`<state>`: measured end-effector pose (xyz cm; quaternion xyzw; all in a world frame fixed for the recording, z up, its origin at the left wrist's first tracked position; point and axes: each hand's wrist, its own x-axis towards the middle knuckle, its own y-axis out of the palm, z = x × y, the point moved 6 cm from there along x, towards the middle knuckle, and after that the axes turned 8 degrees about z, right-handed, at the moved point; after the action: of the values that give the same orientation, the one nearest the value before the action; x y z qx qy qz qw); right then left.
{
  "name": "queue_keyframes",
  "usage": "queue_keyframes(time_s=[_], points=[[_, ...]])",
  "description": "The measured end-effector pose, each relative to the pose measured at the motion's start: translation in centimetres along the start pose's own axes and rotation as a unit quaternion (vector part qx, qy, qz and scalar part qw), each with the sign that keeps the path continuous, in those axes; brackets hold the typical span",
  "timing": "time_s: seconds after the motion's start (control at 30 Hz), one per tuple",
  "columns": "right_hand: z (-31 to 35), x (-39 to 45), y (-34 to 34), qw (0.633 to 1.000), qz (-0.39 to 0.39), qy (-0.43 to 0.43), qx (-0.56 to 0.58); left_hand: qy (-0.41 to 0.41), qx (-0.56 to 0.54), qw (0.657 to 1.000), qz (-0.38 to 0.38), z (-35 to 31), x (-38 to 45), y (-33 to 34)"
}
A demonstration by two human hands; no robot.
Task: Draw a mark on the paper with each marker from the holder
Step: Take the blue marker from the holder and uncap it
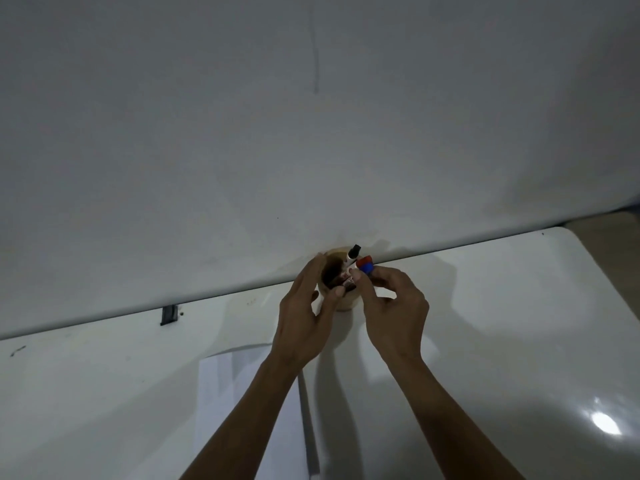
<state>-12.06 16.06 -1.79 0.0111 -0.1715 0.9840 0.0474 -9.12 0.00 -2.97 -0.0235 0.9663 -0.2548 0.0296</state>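
Two hands meet at a round tan holder [341, 303] standing on the white table [519, 323] against the wall [311, 133]. A black-capped marker [352, 257] stands upright inside it. The left hand [301, 327] curls around the holder's rim, thumb on a marker lying across the opening. The right hand [394, 317] pinches blue- and red-capped markers [365, 265]. Paper [235, 393] lies beneath the left forearm.

Two hands, left [304, 320] and right [398, 317], one holder [343, 303], one paper sheet [242, 410], three marker caps showing.
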Motion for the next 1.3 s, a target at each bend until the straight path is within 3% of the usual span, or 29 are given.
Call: queue_keyframes(time_s=[0.17, 0.3, 0.57, 0.67, 0.77, 0.87, 0.97, 1.1, 1.3], points=[[0.8, -0.2, -0.4, 1.0, -0.01, -0.01, -0.006, 0.008, -0.012, 1.0, -0.009, -0.1, -0.1, 0.3], [2.7, -0.3, -2.5, 0.997, -0.038, 0.007, 0.061, 0.009, -0.008, 1.0, -0.012, 0.3, -0.1, 0.4], [8.4, -1.2, -7.8, 0.971, -0.075, -0.096, 0.205, -0.006, -0.005, 1.0, -0.013, -0.1, -0.4, 0.3], [7.5, -2.5, -6.7, 0.98, -0.022, -0.027, 0.198, -0.055, -0.003, 0.997, -0.046, -0.4, -1.7, -0.4], [4.8, -4.8, -3.9, 0.988, 0.095, 0.056, 0.107, -0.087, -0.076, 0.989, -0.091, -1.4, -4.9, -2.4], [2.9, -8.0, -0.9, 0.969, 0.223, 0.097, 0.045, -0.103, -0.097, 0.988, -0.058, -1.9, -8.5, -4.5], [3.1, -11.1, 1.4, 0.95, 0.295, 0.1, 0.019, -0.102, -0.068, 0.992, -0.019, -1.2, -11.9, -6.5], [4.3, -13.8, 3.9, 0.935, 0.342, 0.097, 0.009, -0.137, -0.081, 0.987, -0.026, 0.7, -15.6, -9.1], [6.8, -16.4, 6.2, 0.911, 0.405, 0.067, -0.04, -0.167, -0.228, 0.954, -0.096, 3.5, -20.3, -14.1]])
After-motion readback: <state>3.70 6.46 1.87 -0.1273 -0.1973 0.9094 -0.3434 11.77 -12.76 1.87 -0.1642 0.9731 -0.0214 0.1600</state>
